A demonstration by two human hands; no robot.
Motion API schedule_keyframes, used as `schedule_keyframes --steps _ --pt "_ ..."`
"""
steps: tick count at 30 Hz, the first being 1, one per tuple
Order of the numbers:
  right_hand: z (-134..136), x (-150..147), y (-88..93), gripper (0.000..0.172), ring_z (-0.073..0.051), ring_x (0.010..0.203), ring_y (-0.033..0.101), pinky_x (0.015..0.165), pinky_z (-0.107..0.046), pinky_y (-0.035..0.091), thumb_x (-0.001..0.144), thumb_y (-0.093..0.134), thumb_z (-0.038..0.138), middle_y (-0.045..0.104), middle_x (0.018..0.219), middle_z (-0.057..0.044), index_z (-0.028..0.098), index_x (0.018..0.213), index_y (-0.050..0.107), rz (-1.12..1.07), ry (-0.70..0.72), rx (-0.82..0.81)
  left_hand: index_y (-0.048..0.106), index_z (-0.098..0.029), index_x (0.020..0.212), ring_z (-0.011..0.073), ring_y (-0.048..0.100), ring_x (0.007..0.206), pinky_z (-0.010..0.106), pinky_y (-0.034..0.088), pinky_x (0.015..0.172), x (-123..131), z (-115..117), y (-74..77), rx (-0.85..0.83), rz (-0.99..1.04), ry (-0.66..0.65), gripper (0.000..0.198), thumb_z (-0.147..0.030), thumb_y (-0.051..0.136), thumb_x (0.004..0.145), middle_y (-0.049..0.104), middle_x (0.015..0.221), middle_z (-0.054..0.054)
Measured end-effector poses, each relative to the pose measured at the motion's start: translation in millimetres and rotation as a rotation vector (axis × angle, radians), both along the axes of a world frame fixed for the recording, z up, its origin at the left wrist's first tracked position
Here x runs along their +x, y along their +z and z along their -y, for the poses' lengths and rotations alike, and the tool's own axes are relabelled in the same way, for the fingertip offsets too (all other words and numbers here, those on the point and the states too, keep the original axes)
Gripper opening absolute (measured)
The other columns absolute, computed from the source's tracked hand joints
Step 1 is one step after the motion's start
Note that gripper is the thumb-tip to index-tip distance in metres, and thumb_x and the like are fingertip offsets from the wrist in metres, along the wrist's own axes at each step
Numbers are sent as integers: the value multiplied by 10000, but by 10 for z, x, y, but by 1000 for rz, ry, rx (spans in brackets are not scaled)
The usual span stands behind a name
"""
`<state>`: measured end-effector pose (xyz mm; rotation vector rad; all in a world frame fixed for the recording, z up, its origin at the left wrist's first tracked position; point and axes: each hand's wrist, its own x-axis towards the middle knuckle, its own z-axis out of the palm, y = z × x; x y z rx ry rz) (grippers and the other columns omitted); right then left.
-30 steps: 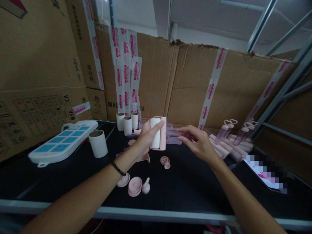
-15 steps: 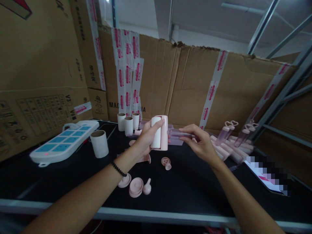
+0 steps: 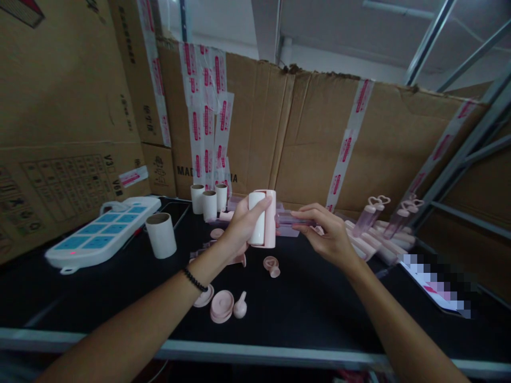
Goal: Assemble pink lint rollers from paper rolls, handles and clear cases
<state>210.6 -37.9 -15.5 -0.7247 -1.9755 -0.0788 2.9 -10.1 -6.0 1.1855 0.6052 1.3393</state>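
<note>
Operating remotely, I see the L hand (image 3: 240,226) curled round a pink casing (image 3: 270,226) w/ a white roll (image 3: 257,226) set in it, thumb across the front, prob. to steady both. R hand (image 3: 327,232) is nearly closed, thumb & fingertips pinching a translucent purple tube (image 3: 286,217) just R of the casing, prob. gripped far out to leave its inner end free. Casing & roll: held above the desk (image 3: 307,311), long axes approx. upright. Tube: long axis roughly level, L–R, inner end pointing at casing's side; can't tell if it's inside. White cylinders (image 3: 209,206) stand on end, back L, prob. so they don't roll.
</note>
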Motion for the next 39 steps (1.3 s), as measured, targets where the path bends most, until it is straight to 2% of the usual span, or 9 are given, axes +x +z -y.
schedule_keyframes --steps 6,10,14,20,23,26,31,35,39 --pt "-14 -34 -65 170 -239 1008 698 857 -379 558 948 670 249 737 1061 -72 279 1107 723 -19 -4 -34 570 -198 1025 164 632 471 295 575 431 10 75 23 20 -23 29 417 -447 799 780 636 664 -15" --pt "-9 5 -68 259 -236 962 705 841 -375 554 949 673 281 756 1068 -66 293 1206 709 27 4 -70 585 -187 1025 172 639 489 323 596 442 5 94 36 65 -41 34 469 -386 863 704 650 697 -6" --pt "13 38 -30 337 -200 825 687 732 -335 525 960 661 315 759 1027 -55 289 1295 689 86 4 -116 584 -181 1015 177 644 501 339 609 458 -12 82 43 103 -66 22 447 -352 863 710 653 700 -1" --pt "63 38 58 314 -188 740 677 638 -300 502 916 715 414 768 929 -55 258 1186 757 47 -49 -239 584 -186 1037 164 632 498 303 586 458 -16 69 11 152 -55 37 473 -375 872 713 655 689 -14" --pt "84 32 101 289 -183 715 679 611 -289 528 913 711 437 768 924 -57 247 1121 772 -65 1 -344 601 -178 1023 149 636 537 281 580 511 25 40 -50 136 -18 92 474 -379 883 700 670 735 -2" --pt "75 13 146 295 -139 592 634 465 -243 491 888 732 438 754 946 -40 244 1108 699 -304 86 -461 611 -176 1007 147 655 624 261 572 583 58 -7 -99 100 28 88 448 -387 875 713 680 798 14" --pt "-46 33 325 381 -96 493 568 401 -195 441 779 835 407 712 793 23 253 991 558 -661 112 -430 667 -170 984 141 636 709 221 523 596 -6 -71 -74 101 -35 -12 395 -385 853 710 671 869 23" --pt "-165 37 531 390 -66 435 503 380 -190 388 802 808 434 695 757 19 222 1048 593 -468 121 -519 721 -169 921 158 629 747 218 466 612 -68 -83 -49 243 -323 -93 305 -366 837 720 697 857 32" --pt "-230 -174 635 389 -70 424 485 373 -195 358 828 781 460 608 667 57 204 1066 610 -176 193 -593 758 -158 825 172 617 752 245 438 658 -47 -76 -61 416 -572 -132 223 -362 811 753 710 804 40"
